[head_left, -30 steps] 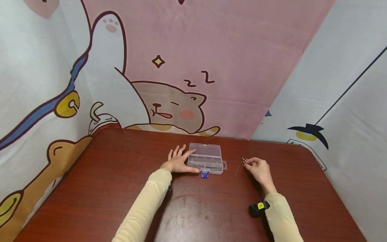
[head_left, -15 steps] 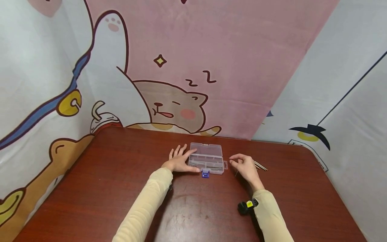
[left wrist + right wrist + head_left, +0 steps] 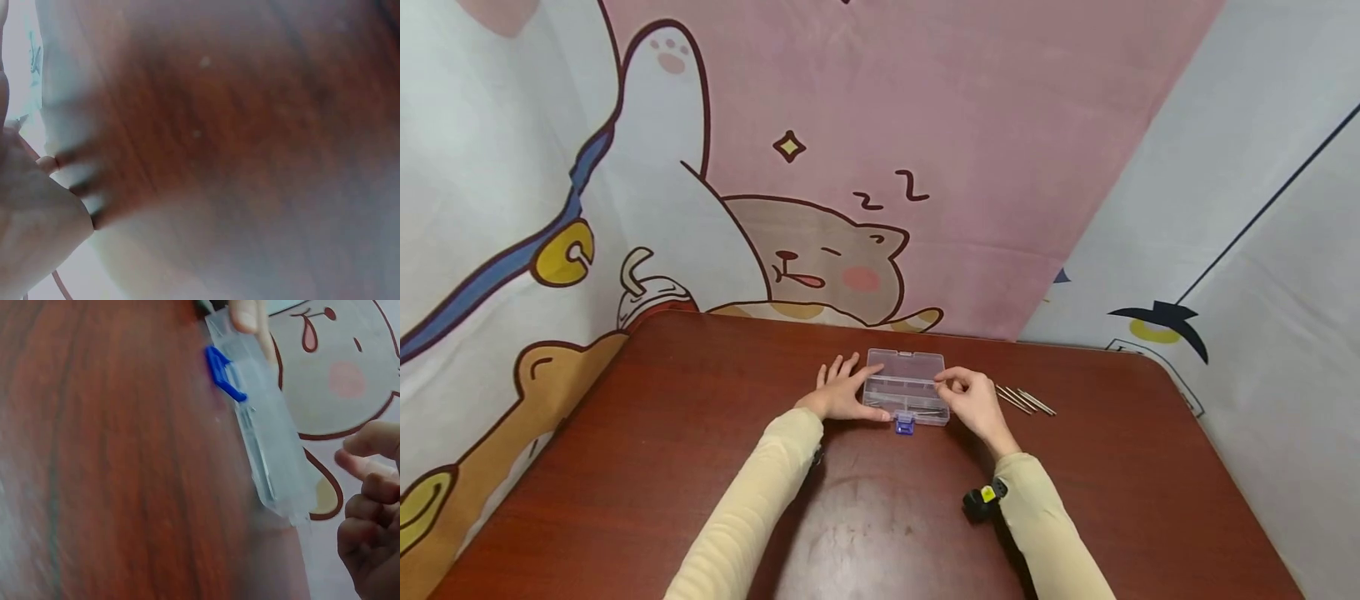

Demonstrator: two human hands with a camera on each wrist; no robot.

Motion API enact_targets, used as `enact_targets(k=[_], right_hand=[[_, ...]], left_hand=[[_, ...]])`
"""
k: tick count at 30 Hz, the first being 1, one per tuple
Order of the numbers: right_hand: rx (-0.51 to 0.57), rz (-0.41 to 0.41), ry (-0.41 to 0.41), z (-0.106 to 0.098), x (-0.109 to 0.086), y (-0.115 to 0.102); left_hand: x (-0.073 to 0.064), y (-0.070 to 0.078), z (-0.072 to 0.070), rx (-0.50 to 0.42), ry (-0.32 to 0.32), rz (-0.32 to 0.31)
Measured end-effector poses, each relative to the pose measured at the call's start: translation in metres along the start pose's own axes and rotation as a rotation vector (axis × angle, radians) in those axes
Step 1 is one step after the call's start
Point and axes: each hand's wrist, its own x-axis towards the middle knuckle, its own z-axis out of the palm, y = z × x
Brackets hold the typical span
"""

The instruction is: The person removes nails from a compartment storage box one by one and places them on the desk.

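Observation:
A clear plastic compartment box [image 3: 904, 392] with a blue latch [image 3: 905, 426] lies on the table, its lid raised toward the back. Slim metal rods [image 3: 928, 408] lie in its front compartments. My left hand [image 3: 842, 400] rests at the box's left end with fingers spread, thumb along the front edge and index finger by the lid. My right hand [image 3: 972, 402] hovers at the box's right end, thumb and index fingertips together; I cannot tell whether a rod is between them. In the right wrist view, that hand's other fingers [image 3: 369, 519] are curled.
Several slim metal rods [image 3: 1026, 400] lie on the brown table [image 3: 865, 517] to the right of the right hand. A cartoon-printed cloth [image 3: 985, 167] hangs behind the table's back edge. The left wrist view mostly shows blurred tabletop beyond the hand [image 3: 37, 225].
My right hand has moved left from the pile of rods to the box's right end, uncovering the rods. A single rod seen earlier beside the box no longer shows. My left hand stays put.

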Motion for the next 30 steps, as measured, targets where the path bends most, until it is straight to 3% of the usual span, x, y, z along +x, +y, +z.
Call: enact_targets(k=[8,16,24,30], right_hand=[[0.032,-0.085,-0.066,0.020,0.007,-0.006],[-0.007,-0.217,-0.134,0.037,0.014,-0.009],[-0.033,-0.195,-0.175,0.045,0.018,-0.014],[-0.114,-0.185,-0.197,0.053,0.019,-0.016]], left_hand=[[0.002,-0.004,0.003,-0.007,0.029,0.009],[0.004,-0.006,0.004,-0.045,0.071,0.081],[0.007,-0.006,0.005,-0.057,0.058,0.074],[0.009,-0.006,0.006,-0.046,0.036,0.053]])
